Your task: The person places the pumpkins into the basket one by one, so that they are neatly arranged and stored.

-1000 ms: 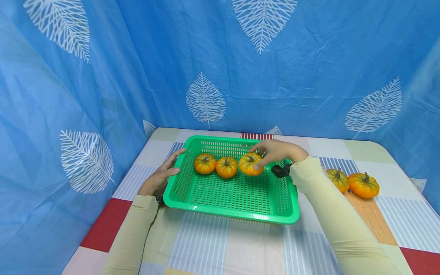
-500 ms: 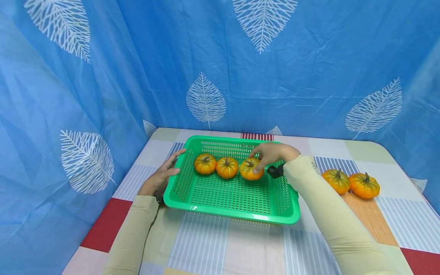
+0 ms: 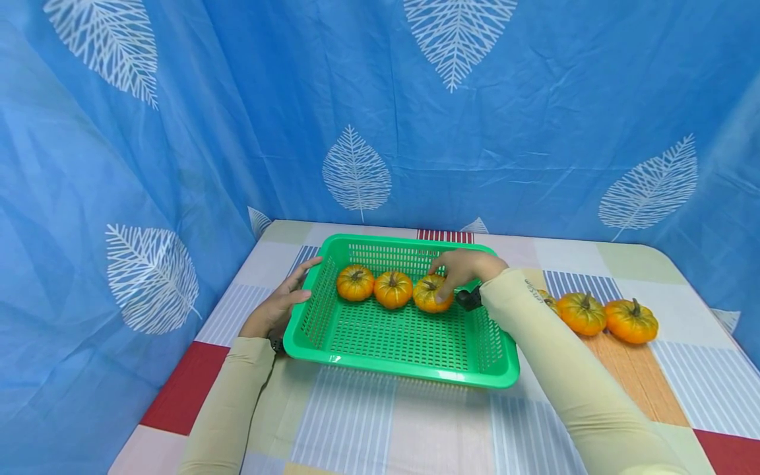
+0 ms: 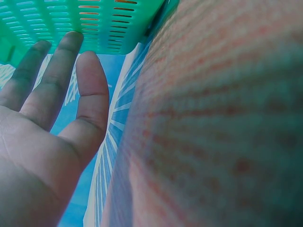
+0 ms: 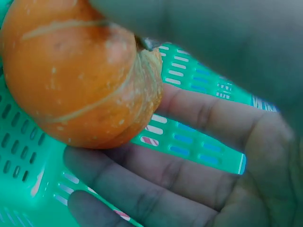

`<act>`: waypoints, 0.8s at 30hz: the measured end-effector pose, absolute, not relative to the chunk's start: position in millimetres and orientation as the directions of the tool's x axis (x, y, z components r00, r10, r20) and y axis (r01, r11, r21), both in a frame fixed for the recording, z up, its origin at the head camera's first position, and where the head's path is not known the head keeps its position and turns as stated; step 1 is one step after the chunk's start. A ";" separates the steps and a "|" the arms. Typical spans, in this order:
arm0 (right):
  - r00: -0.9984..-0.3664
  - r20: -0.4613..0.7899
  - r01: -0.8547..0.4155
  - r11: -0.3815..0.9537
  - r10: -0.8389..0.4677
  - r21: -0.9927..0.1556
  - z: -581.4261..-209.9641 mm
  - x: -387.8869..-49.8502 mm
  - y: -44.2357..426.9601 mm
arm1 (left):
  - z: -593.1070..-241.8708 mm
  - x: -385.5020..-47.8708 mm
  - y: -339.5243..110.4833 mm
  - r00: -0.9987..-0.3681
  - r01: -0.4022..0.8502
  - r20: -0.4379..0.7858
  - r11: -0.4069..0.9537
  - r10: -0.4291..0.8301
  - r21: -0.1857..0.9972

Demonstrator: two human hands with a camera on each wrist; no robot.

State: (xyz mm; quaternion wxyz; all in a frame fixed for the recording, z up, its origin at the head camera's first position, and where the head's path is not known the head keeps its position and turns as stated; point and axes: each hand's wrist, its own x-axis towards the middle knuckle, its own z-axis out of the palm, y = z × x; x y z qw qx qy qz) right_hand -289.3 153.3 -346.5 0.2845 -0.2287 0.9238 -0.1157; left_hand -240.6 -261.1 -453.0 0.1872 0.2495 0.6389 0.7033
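Note:
A green perforated basket (image 3: 404, 376) holds three small orange pumpkins in a row: one at left (image 3: 355, 284), one in the middle (image 3: 392, 290) and one at right (image 3: 432, 294). My right hand (image 3: 466, 269) grips the right pumpkin, thumb on the near side and fingers behind; in the right wrist view this pumpkin (image 5: 80, 75) sits between thumb and fingers. At the basket's left side, my left hand (image 3: 279, 305) rests with extended fingers against the rim. The left wrist view shows that hand (image 4: 52, 123) with fingertips at the basket wall (image 4: 104, 28).
Right of the basket, beyond my right sleeve, stand more orange pumpkins (image 3: 582, 314) (image 3: 631, 321), one partly hidden by the sleeve. A checked cloth (image 3: 439, 429) covers the table. Blue curtains (image 3: 505, 165) with white leaf prints hang behind and at the left.
My right hand has moved down and slightly left with its pumpkin, lowering it in the basket. A third outside pumpkin now shows past the right sleeve. My left hand has stayed still.

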 end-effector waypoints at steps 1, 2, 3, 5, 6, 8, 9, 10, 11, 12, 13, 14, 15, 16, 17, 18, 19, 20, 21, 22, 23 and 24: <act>-0.735 -0.476 -0.352 0.871 -0.483 -0.342 -346.7 -289.2 152.7 | -452.8 -240.7 -261.0 -0.806 0.058 0.112 -0.111 0.581 0.992; -0.737 -0.478 -0.347 0.874 -0.478 -0.340 -346.8 -289.1 152.3 | -452.7 -240.8 -260.8 -0.808 0.059 0.111 -0.109 0.579 0.992; -0.737 -0.477 -0.349 0.875 -0.478 -0.337 -346.9 -289.0 152.1 | -452.5 -240.9 -260.3 -0.808 0.058 0.110 -0.108 0.579 0.993; -0.741 -0.476 -0.347 0.877 -0.473 -0.331 -348.1 -289.4 151.7 | -452.7 -241.4 -259.8 -0.807 0.057 0.109 -0.107 0.580 0.993; -0.744 -0.474 -0.345 0.879 -0.470 -0.330 -348.8 -289.5 151.6 | -452.9 -241.6 -259.7 -0.807 0.058 0.110 -0.108 0.581 0.992; -0.747 -0.472 -0.347 0.880 -0.469 -0.324 -350.1 -290.2 151.2 | -453.0 -242.1 -259.5 -0.804 0.059 0.114 -0.112 0.583 0.992; -0.746 -0.471 -0.351 0.879 -0.470 -0.322 -350.5 -290.3 150.9 | -452.8 -242.2 -259.4 -0.804 0.058 0.114 -0.114 0.584 0.992; -0.746 -0.473 -0.349 0.880 -0.469 -0.322 -351.0 -290.6 150.8 | -452.8 -242.3 -259.5 -0.804 0.059 0.115 -0.115 0.584 0.992; -0.745 -0.475 -0.350 0.880 -0.469 -0.321 -351.1 -290.7 150.7 | -452.7 -242.3 -259.6 -0.805 0.058 0.114 -0.115 0.583 0.992; -0.743 -0.478 -0.348 0.881 -0.468 -0.321 -351.2 -291.0 150.7 | -452.7 -242.2 -259.6 -0.806 0.056 0.112 -0.114 0.581 0.992; -0.741 -0.481 -0.350 0.881 -0.468 -0.319 -351.4 -291.4 150.8 | -452.5 -242.1 -259.4 -0.809 0.052 0.108 -0.113 0.578 0.992; -0.738 -0.484 -0.350 0.880 -0.469 -0.320 -351.5 -291.6 151.1 | -452.6 -242.0 -259.3 -0.812 0.050 0.105 -0.111 0.575 0.993; -0.735 -0.487 -0.352 0.880 -0.471 -0.319 -351.8 -291.8 151.5 | -453.0 -241.9 -259.5 -0.814 0.050 0.103 -0.108 0.572 0.993; -0.735 -0.490 -0.347 0.881 -0.468 -0.321 -352.2 -292.2 151.9 | -453.4 -241.9 -259.5 -0.815 0.049 0.102 -0.107 0.570 0.993; -0.733 -0.496 -0.338 0.883 -0.465 -0.327 -352.6 -292.7 152.3 | -453.7 -242.0 -259.6 -0.817 0.048 0.100 -0.107 0.569 0.993; -0.731 -0.502 -0.330 0.884 -0.461 -0.332 -353.0 -293.1 152.7 | -454.0 -242.1 -259.7 -0.817 0.047 0.100 -0.107 0.568 0.993; -0.729 -0.508 -0.323 0.884 -0.460 -0.336 -353.4 -293.5 153.2 | -454.2 -242.1 -259.6 -0.817 0.047 0.100 -0.108 0.568 0.993; -0.725 -0.514 -0.314 0.885 -0.458 -0.345 -353.7 -293.9 153.7 | -454.5 -242.2 -259.7 -0.817 0.045 0.100 -0.110 0.567 0.993; -0.724 -0.518 -0.306 0.885 -0.456 -0.352 -353.9 -294.3 154.0 | -454.6 -242.2 -259.7 -0.817 0.044 0.100 -0.111 0.568 0.993; -0.722 -0.521 -0.298 0.884 -0.455 -0.360 -354.0 -294.5 154.3 | -454.6 -242.3 -259.5 -0.817 0.043 0.100 -0.113 0.568 0.993; -0.719 -0.522 -0.299 0.882 -0.459 -0.363 -353.8 -294.3 154.8 | -454.5 -242.3 -259.3 -0.816 0.045 0.101 -0.113 0.569 0.993; -0.720 -0.515 -0.312 0.880 -0.465 -0.358 -353.4 -293.9 155.2 | -454.5 -242.3 -259.2 -0.815 0.047 0.103 -0.112 0.570 0.993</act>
